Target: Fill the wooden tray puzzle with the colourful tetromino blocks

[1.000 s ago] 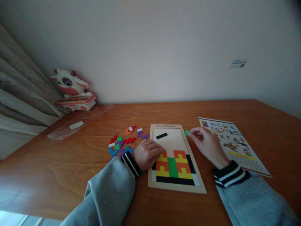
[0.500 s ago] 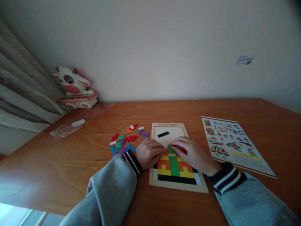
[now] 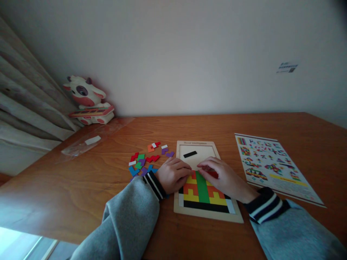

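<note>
A wooden puzzle tray [image 3: 207, 216] lies in front of me, its lower part filled with yellow, orange, red, black and white pieces. A green puzzle piece [image 3: 202, 187] forms part of an unbroken green strip down the middle. My left hand [image 3: 174, 175] rests over the tray's left side, its fingers bent and lying at the red and green pieces without grasping. My right hand [image 3: 221, 177] is pinched at the top end of the green strip; its palm covers pieces on the right. A loose black bar [image 3: 190, 154] lies slanted in the tray's upper part.
Several loose coloured pieces [image 3: 141, 162] are scattered left of the tray. A printed pattern sheet [image 3: 279, 166] lies to the right. A clear plastic bag [image 3: 76, 150] and a cow-shaped toy keyboard [image 3: 92, 101] are at the back left, beside a curtain [image 3: 27, 108].
The upper green piece has moved down toward me, and the pale gap in the green strip has closed. Both hands stay nearly in place; the view has shifted slightly.
</note>
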A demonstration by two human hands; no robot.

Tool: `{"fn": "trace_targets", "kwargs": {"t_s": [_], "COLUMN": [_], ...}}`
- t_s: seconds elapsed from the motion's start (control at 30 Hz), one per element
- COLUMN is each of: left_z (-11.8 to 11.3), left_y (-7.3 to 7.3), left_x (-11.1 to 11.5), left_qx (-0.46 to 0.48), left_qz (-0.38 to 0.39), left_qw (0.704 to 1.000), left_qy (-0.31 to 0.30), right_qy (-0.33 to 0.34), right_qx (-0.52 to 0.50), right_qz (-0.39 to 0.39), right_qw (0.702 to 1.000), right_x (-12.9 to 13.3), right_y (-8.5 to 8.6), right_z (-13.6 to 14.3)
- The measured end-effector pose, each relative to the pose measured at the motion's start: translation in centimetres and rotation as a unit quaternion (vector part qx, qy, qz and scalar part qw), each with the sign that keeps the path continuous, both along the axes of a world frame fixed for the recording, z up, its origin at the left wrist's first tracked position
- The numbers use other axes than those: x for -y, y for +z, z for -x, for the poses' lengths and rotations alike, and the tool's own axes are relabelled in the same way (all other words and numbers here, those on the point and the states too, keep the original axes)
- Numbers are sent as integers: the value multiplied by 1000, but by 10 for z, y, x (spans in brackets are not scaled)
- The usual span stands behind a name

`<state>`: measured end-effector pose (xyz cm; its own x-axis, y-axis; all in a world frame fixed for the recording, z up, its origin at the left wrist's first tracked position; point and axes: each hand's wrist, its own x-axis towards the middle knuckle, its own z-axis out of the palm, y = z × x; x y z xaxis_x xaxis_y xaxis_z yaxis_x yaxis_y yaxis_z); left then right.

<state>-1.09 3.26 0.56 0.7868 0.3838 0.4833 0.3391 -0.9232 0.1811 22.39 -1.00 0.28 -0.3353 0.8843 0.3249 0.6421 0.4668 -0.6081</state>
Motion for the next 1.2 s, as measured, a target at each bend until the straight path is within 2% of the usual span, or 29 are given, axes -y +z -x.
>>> {"fn": "trace_targets", "kwargs": {"t_s": [0.13, 0.27, 0.47, 0.6, 0.7, 0.9, 1.13, 1.2], "left_z": [12, 40, 84, 102, 113, 130, 125, 123], "left_y": [8, 9, 1, -2, -4, -5, -8, -10], "left_x": [-7, -26, -52, -60, -64, -69, -69, -70], "left_qx": [31, 46, -3, -63, -88, -94, -51, -42], "left_qz": [-36, -43, -42, -21, 4, 48, 53, 53], "left_qw": [996, 978, 948, 929, 926, 941, 962, 962], "left_qy": [80, 197, 315, 364, 366, 323, 262, 265], "right_qy": [-48, -128, -184, -198, -188, -175, -182, -191], "right_qx": [-36, -69, -82, -99, -89, -76, -34, -16], "right_qz": [-9, -41, -73, -68, -58, -59, -73, -77], "right_qw": [998, 989, 977, 973, 976, 980, 980, 978], "right_x": [-2, -6, -13, -17, -19, -20, -36, -45], "right_y": [-1, -3, -7, -12, -15, -18, -23, -24], "right_z": [-6, -17, -29, -35, -37, -40, -42, -41]}}
